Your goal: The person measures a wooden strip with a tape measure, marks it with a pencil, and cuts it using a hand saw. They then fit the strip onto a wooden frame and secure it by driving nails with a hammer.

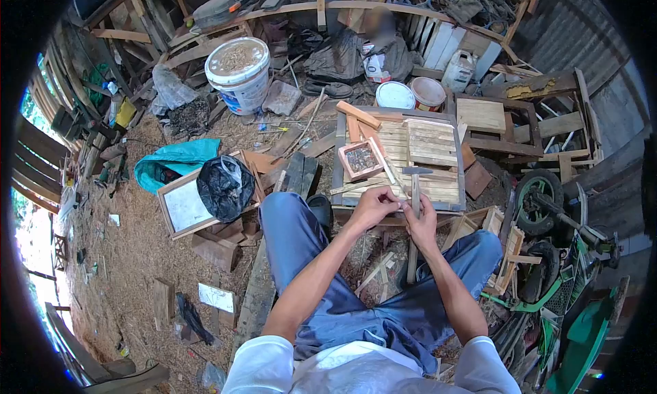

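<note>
My left hand (374, 208) and my right hand (421, 223) meet at the front edge of a low work surface (460, 182). Both have bent, closed fingers, pinching something too small to name. A hammer (415, 188) lies by my right hand, its handle passing beside the fingers. Beyond my hands are light wooden slats (431, 144) and a small wooden box (361, 159) holding small metal-looking bits. A thin light strip (390, 173) lies between the box and the hammer head.
A black bag (224, 188) sits on a framed board (185, 206) at left. Behind stand a large bucket (238, 75) and two smaller tubs. A green bicycle (558, 257) and wooden frames (534, 123) are at right. Wood scraps cover the ground.
</note>
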The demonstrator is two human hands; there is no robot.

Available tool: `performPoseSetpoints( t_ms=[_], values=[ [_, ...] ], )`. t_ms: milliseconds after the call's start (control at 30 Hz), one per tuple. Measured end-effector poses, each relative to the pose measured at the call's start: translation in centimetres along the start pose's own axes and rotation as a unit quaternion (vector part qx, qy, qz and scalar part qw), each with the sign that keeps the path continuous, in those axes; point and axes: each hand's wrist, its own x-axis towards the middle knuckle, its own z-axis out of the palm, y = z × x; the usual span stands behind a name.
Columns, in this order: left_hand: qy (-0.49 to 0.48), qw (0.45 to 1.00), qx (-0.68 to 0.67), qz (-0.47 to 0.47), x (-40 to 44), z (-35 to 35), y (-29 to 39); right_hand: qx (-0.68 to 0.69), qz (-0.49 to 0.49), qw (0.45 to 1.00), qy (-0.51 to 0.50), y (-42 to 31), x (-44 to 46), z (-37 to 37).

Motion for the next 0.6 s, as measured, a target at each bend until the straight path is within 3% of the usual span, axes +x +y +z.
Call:
performPoseSetpoints(
  t_ms=[67,200,300,400,533,600],
  values=[
    [-0.002,0.995,0.094,-0.022,-0.7,-0.1,2.3,-0.041,-0.049,0.998,0.018,0.8,0.0,0.0],
    [0.049,0.953,0.266,0.136,-1.6,-0.1,3.5,-0.127,-0.098,0.986,0.046,-0.8,0.1,0.9],
    [0.082,0.93,0.248,0.257,-1.5,-0.3,2.8,-0.159,-0.087,0.981,0.063,-3.3,-0.3,1.8],
    [0.083,0.949,0.231,0.198,-1.8,-0.5,2.0,-0.144,-0.069,0.984,0.075,-3.8,-1.1,2.4],
    [0.089,0.979,0.156,0.1,-1.8,-0.8,-0.1,-0.189,-0.133,0.968,0.093,-2.9,-2.3,2.2],
    [0.115,0.984,0.109,0.083,-1.6,-1.4,-1.4,-0.187,-0.08,0.978,0.04,-2.8,-3.0,1.6]
  ],
)
